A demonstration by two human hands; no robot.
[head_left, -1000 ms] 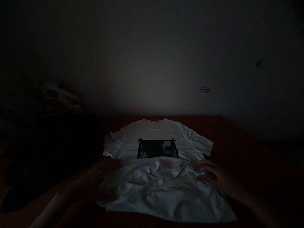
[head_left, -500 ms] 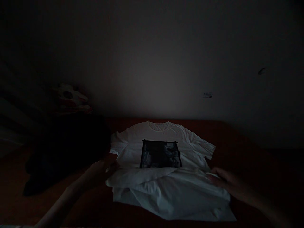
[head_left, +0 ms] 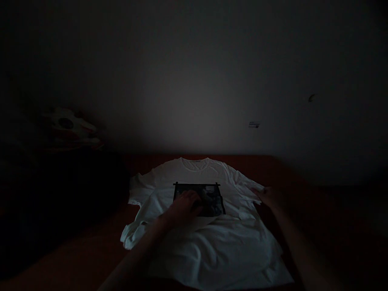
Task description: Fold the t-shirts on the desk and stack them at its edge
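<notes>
A white T-shirt [head_left: 212, 238] lies front side up, its neckline away from me and its lower part wrinkled. On its chest is a dark rectangular print [head_left: 210, 200]. My left hand [head_left: 184, 206] reaches over the shirt and covers the left part of this print, fingers extended and holding nothing. At the right sleeve's edge, my right hand [head_left: 268, 196] pinches the cloth between thumb and fingers. The shirt's left side is bunched near my left forearm. Dim light hides fine detail.
The shirt rests on a reddish-brown surface [head_left: 97, 250] against a pale wall [head_left: 194, 93]. A large dark heap [head_left: 75, 194] is at the left, with a white and red plush-looking object [head_left: 72, 125] behind it. A small label [head_left: 254, 125] is on the wall.
My left hand has left the shirt's left side and moved right onto the print. My right hand let go of the lower cloth and moved up to the sleeve. The folded lower part dropped flatter.
</notes>
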